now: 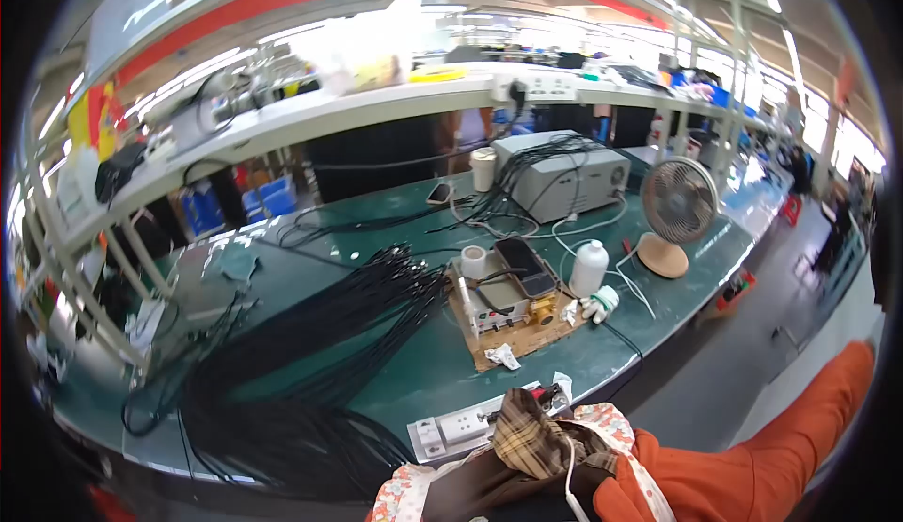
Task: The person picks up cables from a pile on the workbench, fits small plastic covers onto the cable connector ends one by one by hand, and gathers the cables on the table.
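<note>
Neither of my hands shows. My right arm, in an orange sleeve (781,419), reaches out to the right, and its end meets the dark edge of the view. Close to my body, a white fixture (456,433) lies at the table's front edge. A big bundle of black cables (273,362) spreads over the left half of the green table (376,204). Right of it, a control box (496,308) with small knobs stands on cardboard (470,341), with a dark phone-like device (527,268) and a white roll (473,261) on top.
A white bottle (590,270), a glove (599,306) and a round fan (679,204) stand or lie at the right. Behind them sits a grey metal box (569,183) with cables on it. A shelf (273,122) runs above the table. An aisle (677,371) lies right.
</note>
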The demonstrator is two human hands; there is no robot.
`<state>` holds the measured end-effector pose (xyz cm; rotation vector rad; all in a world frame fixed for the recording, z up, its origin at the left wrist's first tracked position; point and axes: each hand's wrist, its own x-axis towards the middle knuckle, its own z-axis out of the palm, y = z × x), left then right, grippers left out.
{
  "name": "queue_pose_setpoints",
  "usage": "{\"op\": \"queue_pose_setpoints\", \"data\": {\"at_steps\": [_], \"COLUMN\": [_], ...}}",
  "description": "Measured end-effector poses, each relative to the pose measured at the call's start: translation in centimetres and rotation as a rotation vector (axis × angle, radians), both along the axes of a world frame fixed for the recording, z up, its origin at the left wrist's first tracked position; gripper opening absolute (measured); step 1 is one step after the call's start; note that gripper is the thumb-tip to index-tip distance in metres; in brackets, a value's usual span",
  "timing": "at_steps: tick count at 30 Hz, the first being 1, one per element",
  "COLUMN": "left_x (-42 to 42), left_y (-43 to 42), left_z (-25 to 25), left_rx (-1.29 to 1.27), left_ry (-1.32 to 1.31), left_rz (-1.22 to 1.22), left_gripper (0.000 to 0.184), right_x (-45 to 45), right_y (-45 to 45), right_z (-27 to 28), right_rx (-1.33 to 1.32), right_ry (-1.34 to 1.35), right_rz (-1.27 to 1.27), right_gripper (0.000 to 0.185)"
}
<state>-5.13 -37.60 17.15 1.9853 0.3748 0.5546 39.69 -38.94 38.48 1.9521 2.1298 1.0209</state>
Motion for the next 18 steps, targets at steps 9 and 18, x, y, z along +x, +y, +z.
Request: {"op": "queue_pose_setpoints", "data": {"at_steps": [9,18], "left_x": [7.6,1.4], "left_y": [3.3,1.8], "left_z": [-4.6,-7.7], "left_rx": [0.141,0.34], "left_ry": [-0.264,-0.606], "left_rz": [0.018,0.117], "left_gripper": [0.038,0.039], "right_x": [-7.4,-15.2], "right_y": [-2.0,0.4], "right_z": [0.8,2.6], "right_rx": [-0.053,-0.097], "right_ry": [-0.046,-0.072], "right_rz": [0.159,0.612], "right_gripper": [0.008,0.007]}}
